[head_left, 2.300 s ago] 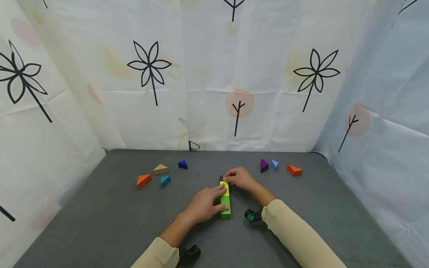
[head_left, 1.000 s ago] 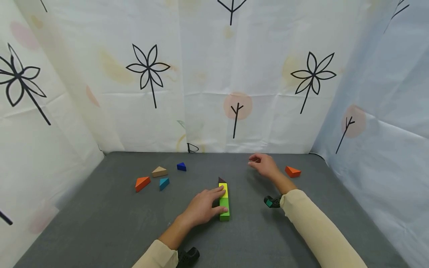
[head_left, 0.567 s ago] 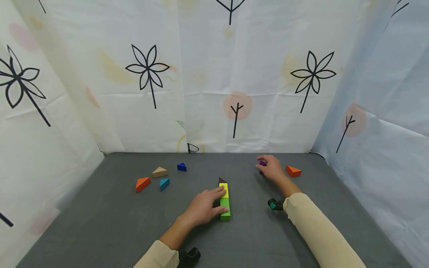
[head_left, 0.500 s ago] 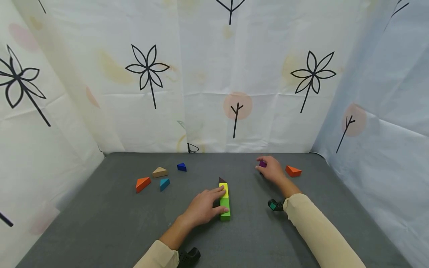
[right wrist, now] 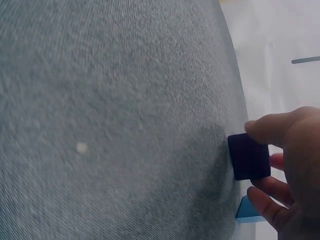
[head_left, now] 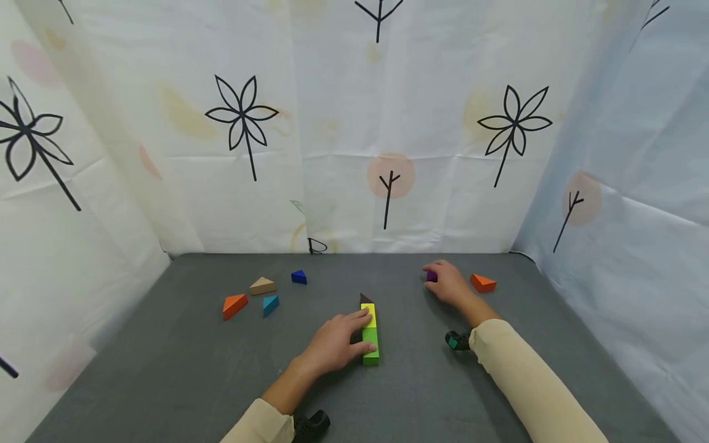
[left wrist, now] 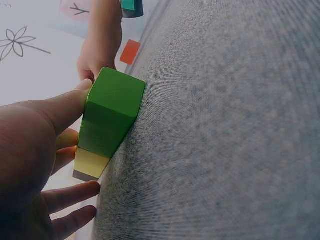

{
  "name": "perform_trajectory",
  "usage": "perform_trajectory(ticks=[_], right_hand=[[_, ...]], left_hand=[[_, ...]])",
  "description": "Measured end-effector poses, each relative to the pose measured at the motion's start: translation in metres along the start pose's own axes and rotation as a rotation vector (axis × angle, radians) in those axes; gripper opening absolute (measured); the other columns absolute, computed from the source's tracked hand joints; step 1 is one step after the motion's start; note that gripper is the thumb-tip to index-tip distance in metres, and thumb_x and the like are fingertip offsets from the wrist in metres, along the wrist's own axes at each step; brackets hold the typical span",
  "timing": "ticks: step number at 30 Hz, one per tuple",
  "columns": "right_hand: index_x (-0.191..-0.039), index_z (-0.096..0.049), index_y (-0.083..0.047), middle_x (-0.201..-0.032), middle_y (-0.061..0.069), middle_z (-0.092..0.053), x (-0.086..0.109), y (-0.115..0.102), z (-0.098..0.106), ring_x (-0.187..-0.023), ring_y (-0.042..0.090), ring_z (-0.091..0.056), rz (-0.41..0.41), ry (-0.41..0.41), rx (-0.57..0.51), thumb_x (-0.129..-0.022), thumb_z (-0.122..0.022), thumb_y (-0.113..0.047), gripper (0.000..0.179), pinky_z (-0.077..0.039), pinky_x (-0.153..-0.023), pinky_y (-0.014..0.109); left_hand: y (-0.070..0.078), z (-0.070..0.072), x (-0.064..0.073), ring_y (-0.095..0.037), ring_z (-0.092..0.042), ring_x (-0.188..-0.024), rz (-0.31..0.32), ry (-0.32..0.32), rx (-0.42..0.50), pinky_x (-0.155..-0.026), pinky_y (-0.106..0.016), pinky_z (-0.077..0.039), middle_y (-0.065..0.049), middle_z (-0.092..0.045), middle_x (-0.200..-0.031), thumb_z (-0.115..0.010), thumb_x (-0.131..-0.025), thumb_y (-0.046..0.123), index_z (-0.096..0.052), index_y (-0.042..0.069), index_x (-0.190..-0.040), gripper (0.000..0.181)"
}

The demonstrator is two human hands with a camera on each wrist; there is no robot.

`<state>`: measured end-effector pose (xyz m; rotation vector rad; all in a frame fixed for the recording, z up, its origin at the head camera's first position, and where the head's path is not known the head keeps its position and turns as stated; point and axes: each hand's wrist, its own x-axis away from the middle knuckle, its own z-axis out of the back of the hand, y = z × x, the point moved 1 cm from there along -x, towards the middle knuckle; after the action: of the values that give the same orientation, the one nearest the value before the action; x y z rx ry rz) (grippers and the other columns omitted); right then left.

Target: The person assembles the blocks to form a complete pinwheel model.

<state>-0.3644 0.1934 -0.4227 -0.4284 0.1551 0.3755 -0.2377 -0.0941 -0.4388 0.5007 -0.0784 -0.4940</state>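
Observation:
Green block (head_left: 370, 346), yellow block (head_left: 369, 315) and dark brown triangular block (head_left: 365, 298) lie end to end in a straight row on the table. My left hand (head_left: 332, 344) rests on this row, its thumb on the green block and its straight fingers at the yellow one. Further back on the right, my right hand (head_left: 450, 284) pinches a purple triangular block (right wrist: 250, 156) between thumb and fingers. The right wrist view shows a light blue triangular block (right wrist: 248, 210) just beyond those fingers; in the head view the hand hides it.
An orange triangular block (head_left: 483, 283) lies right of my right hand. On the back left are another orange block (head_left: 235, 306), a tan triangle (head_left: 263, 285), a teal triangle (head_left: 271, 305) and a dark blue one (head_left: 299, 277). A printed cloth (head_left: 332, 203) stands behind the grey table.
My right hand has left the brown tip of the row, moved right and back, and taken hold of the purple block. My left hand has stayed on the row.

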Motion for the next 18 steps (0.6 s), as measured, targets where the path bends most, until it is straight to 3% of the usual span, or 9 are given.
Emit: perform_trajectory(ticks=[9,18], right_hand=[[-0.124,-0.061,0.007,-0.127,0.027,-0.052,0.0005,-0.0008,0.0042,-0.117,0.043,-0.051,0.053,-0.057,0.094,-0.087,-0.067,0.002,0.038,-0.041,-0.098,0.055],[-0.120,-0.064,0.006,-0.118,0.024,-0.054,0.0004,-0.0019,0.0043,-0.109,0.039,-0.055,0.067,-0.048,0.093,-0.089,-0.068,0.001,0.032,-0.044,-0.094,0.053]], left_hand=[[-0.0008,-0.0013,0.0006,-0.030,-0.041,-0.134,0.001,0.003,0.003,-0.106,-0.054,-0.032,0.007,-0.038,-0.152,-0.061,-0.091,0.053,-0.048,0.020,-0.146,0.065],[-0.0009,-0.0010,0.0002,-0.028,-0.042,-0.133,0.000,0.004,-0.004,-0.105,-0.053,-0.033,0.008,-0.038,-0.152,-0.061,-0.091,0.052,-0.048,0.021,-0.146,0.064]])
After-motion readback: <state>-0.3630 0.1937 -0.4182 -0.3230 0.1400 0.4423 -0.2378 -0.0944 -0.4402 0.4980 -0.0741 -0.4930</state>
